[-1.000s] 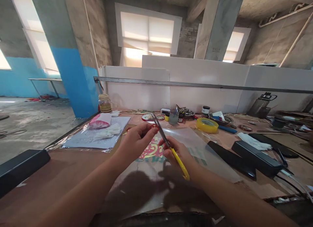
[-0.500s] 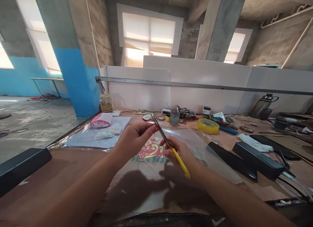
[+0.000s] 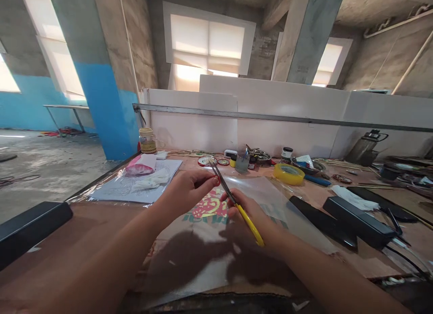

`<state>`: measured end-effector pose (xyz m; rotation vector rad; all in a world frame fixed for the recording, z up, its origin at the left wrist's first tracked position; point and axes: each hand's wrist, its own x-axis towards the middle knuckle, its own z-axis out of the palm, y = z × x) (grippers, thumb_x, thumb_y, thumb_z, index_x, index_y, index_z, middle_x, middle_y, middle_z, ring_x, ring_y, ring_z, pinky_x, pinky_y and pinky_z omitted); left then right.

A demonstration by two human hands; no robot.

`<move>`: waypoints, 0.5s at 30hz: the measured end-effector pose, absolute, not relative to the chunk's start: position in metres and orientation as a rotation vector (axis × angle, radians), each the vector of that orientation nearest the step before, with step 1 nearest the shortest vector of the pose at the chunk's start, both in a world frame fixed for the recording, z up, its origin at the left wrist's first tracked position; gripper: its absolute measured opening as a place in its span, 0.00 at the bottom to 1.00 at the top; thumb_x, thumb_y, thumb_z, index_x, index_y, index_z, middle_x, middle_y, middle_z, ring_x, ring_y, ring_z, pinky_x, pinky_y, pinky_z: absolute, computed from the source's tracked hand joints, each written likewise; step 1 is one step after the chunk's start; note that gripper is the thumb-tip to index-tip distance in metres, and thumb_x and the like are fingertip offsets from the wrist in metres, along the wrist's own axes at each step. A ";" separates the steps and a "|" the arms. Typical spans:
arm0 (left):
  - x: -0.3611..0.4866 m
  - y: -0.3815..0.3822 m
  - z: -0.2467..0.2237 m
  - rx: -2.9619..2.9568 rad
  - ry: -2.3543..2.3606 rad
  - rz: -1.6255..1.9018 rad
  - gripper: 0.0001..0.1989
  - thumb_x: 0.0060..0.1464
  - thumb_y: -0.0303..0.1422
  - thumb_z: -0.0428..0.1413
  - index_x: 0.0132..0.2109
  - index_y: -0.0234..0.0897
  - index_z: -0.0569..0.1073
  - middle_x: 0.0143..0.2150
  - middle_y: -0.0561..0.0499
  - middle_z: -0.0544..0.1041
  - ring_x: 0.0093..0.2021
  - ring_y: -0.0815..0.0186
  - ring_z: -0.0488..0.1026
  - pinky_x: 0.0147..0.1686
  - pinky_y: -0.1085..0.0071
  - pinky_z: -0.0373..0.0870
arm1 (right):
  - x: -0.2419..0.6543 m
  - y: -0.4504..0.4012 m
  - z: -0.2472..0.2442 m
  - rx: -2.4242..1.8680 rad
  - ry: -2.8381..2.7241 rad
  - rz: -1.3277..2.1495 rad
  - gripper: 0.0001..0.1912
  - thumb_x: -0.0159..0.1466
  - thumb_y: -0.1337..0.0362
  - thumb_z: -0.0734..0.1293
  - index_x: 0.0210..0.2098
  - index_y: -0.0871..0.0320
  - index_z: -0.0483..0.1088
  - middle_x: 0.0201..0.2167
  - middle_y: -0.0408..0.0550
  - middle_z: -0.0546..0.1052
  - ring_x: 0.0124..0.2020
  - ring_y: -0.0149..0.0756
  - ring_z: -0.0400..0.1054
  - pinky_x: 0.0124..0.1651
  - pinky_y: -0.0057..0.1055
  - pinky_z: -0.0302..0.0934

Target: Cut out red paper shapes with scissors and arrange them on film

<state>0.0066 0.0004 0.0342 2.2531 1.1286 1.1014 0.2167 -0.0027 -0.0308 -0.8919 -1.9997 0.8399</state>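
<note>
My left hand [image 3: 191, 190] is closed in a pinch on a small red piece [image 3: 218, 181], mostly hidden by the thumb and finger. My right hand [image 3: 248, 210] grips yellow-handled scissors [image 3: 249, 224], whose metal blades point up and away, slightly apart at the tips. The blades are right beside the red piece; whether they touch it I cannot tell. Below both hands lies a red and yellow patterned design [image 3: 209, 205] with green shapes around it, on a translucent sheet [image 3: 189, 278]. The hands partly cover the design.
Papers [image 3: 135, 187] with a pink and white bundle lie at the left. A glass jar [image 3: 148, 142], a cup [image 3: 242, 163], yellow tape [image 3: 288, 174] and metal bowls line the back. Black box-like objects [image 3: 360, 221] stand at both sides. A dark bottle [image 3: 361, 147] is far right.
The view has shifted very slightly. My left fingertips and the red piece have turned a little and lowered beside the blades. The scissors are still in my right hand.
</note>
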 end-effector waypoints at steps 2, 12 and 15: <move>0.005 0.001 0.035 2.248 1.114 1.090 0.17 0.62 0.43 0.52 0.36 0.36 0.79 0.26 0.53 0.74 0.27 0.68 0.66 0.27 0.74 0.60 | 0.218 -0.001 -0.031 -0.862 -2.003 0.857 0.19 0.65 0.48 0.65 0.45 0.56 0.66 0.33 0.44 0.70 0.32 0.35 0.61 0.37 0.32 0.58; 0.006 -0.003 0.041 2.182 1.054 1.146 0.16 0.58 0.43 0.55 0.34 0.37 0.81 0.24 0.52 0.73 0.26 0.67 0.67 0.25 0.74 0.62 | 0.217 0.003 -0.031 -0.892 -1.952 0.960 0.22 0.62 0.43 0.66 0.41 0.56 0.68 0.26 0.40 0.64 0.26 0.31 0.54 0.29 0.28 0.50; 0.006 -0.004 0.042 2.158 1.052 1.152 0.15 0.57 0.43 0.56 0.34 0.37 0.81 0.24 0.52 0.73 0.26 0.66 0.67 0.24 0.74 0.62 | 0.216 0.004 -0.030 -0.903 -1.939 0.975 0.21 0.61 0.45 0.67 0.40 0.57 0.68 0.25 0.40 0.64 0.26 0.31 0.54 0.29 0.28 0.51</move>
